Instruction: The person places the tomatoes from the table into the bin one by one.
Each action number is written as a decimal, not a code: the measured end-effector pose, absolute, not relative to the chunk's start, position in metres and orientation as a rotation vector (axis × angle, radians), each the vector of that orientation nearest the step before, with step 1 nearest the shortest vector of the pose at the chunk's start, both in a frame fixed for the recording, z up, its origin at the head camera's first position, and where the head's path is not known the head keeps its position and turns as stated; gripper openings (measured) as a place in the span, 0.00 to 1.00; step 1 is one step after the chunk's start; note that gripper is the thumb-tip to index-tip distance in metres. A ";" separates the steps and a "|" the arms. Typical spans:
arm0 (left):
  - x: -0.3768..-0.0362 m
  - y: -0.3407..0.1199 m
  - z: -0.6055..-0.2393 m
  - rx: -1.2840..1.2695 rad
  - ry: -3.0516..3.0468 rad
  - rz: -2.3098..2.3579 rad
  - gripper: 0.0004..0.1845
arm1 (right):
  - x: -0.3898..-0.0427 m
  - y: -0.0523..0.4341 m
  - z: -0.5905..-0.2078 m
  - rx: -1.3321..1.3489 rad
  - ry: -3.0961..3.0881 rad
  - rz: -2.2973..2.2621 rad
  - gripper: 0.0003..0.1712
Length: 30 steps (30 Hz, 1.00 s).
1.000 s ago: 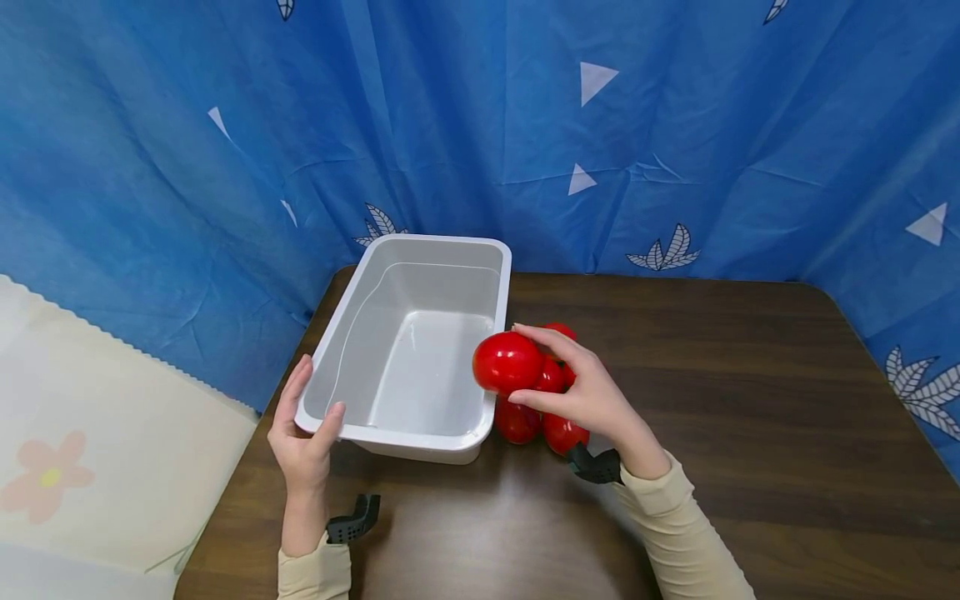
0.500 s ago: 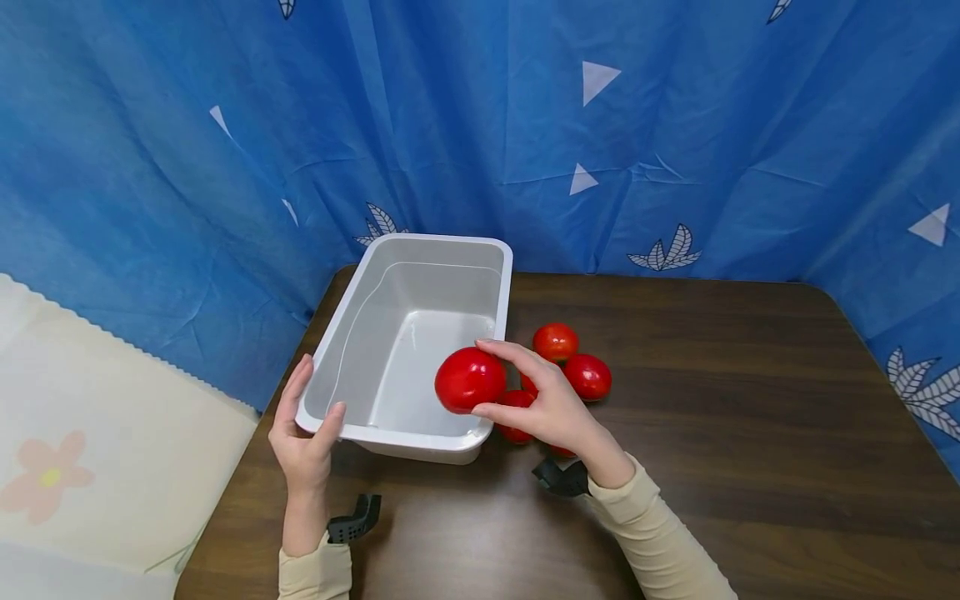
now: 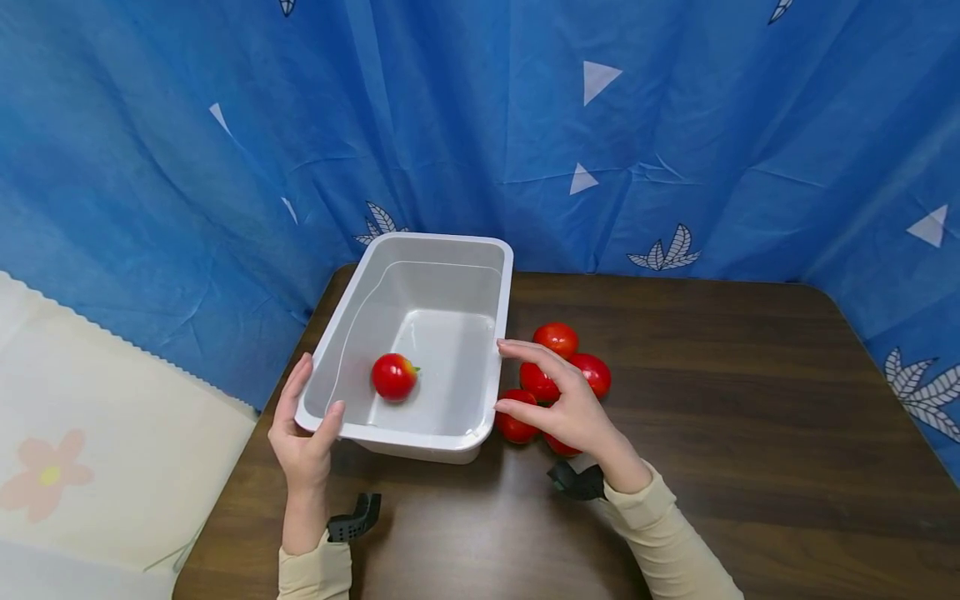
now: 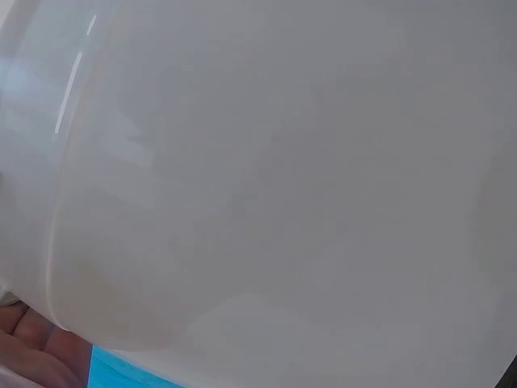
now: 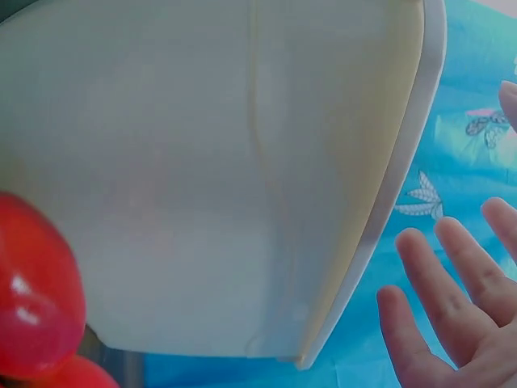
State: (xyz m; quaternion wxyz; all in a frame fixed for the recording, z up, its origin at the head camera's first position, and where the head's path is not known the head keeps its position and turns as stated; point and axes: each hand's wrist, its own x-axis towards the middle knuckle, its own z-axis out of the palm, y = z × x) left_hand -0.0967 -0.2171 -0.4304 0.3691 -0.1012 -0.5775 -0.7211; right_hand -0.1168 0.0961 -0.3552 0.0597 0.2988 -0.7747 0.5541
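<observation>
A grey plastic tub with a pale rim stands at the left of the table. The left hand holds its near left corner, thumb over the rim and fingers along the outer side. One glossy red tomato with a yellow-green stem end lies on the tub's floor. By the tub's right rim, the right hand holds nothing, its thumb and fingers spread apart. Beneath and beside it are several red tomatoes, partly hidden by the hand. In the right wrist view, the tub's outer wall fills much of the picture, with the fingers extended.
The tomatoes lie close together on the dark wooden table, just right of the tub. A blue curtain hangs right behind the table. A cream cloth with a flower print lies at the left.
The right hand has carried a tomato left over the tub, let it go inside, and moved back right to the rim. The left hand has stayed at the corner.
</observation>
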 end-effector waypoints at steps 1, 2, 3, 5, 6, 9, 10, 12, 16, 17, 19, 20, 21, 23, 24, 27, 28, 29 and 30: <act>-0.097 -0.217 -0.430 -0.256 -1.484 -1.850 0.30 | -0.115 0.097 -0.352 0.898 -2.350 1.673 0.37; -0.096 -0.217 -0.430 -0.253 -1.484 -1.850 0.30 | -0.113 0.099 -0.350 0.887 -2.357 1.668 0.36; -0.096 -0.217 -0.430 -0.252 -1.483 -1.850 0.30 | -0.112 0.100 -0.349 0.868 -2.370 1.667 0.37; -0.096 -0.217 -0.430 -0.255 -1.482 -1.851 0.30 | -0.111 0.103 -0.349 0.830 -2.396 1.668 0.36; -0.096 -0.216 -0.430 -0.257 -1.477 -1.853 0.30 | -0.110 0.104 -0.350 0.817 -2.405 1.668 0.36; -0.096 -0.216 -0.430 -0.261 -1.464 -1.859 0.30 | -0.109 0.109 -0.355 0.784 -2.426 1.667 0.36; -0.097 -0.216 -0.430 -0.262 -1.460 -1.861 0.30 | -0.109 0.111 -0.357 0.779 -2.429 1.666 0.36; -0.097 -0.216 -0.430 -0.263 -1.452 -1.864 0.30 | -0.109 0.114 -0.361 0.773 -2.435 1.659 0.36; -0.097 -0.216 -0.430 -0.257 -1.454 -1.864 0.30 | -0.114 0.123 -0.379 0.750 -2.451 1.663 0.36; -0.096 -0.216 -0.430 -0.254 -1.457 -1.863 0.30 | -0.115 0.125 -0.385 0.744 -2.455 1.662 0.36; -0.096 -0.216 -0.430 -0.246 -1.464 -1.859 0.30 | -0.119 0.129 -0.397 0.744 -2.452 1.665 0.37; -0.096 -0.216 -0.430 -0.244 -1.468 -1.857 0.30 | -0.120 0.132 -0.402 0.747 -2.450 1.668 0.37; -0.095 -0.216 -0.430 -0.241 -1.472 -1.854 0.30 | -0.121 0.133 -0.405 0.750 -2.448 1.669 0.36; -0.095 -0.216 -0.430 -0.237 -1.481 -1.850 0.30 | -0.122 0.137 -0.411 0.762 -2.437 1.672 0.36; -0.095 -0.216 -0.429 -0.236 -1.484 -1.848 0.30 | -0.122 0.139 -0.413 0.766 -2.433 1.674 0.35; -0.095 -0.216 -0.429 -0.235 -1.489 -1.848 0.30 | -0.122 0.143 -0.419 0.760 -2.435 1.665 0.35; -0.095 -0.216 -0.429 -0.239 -1.486 -1.849 0.30 | -0.121 0.145 -0.421 0.757 -2.437 1.656 0.35; -0.095 -0.216 -0.429 -0.243 -1.484 -1.849 0.30 | -0.121 0.146 -0.422 0.752 -2.443 1.642 0.35; -0.096 -0.216 -0.429 -0.248 -1.480 -1.851 0.30 | -0.121 0.147 -0.424 0.749 -2.443 1.630 0.35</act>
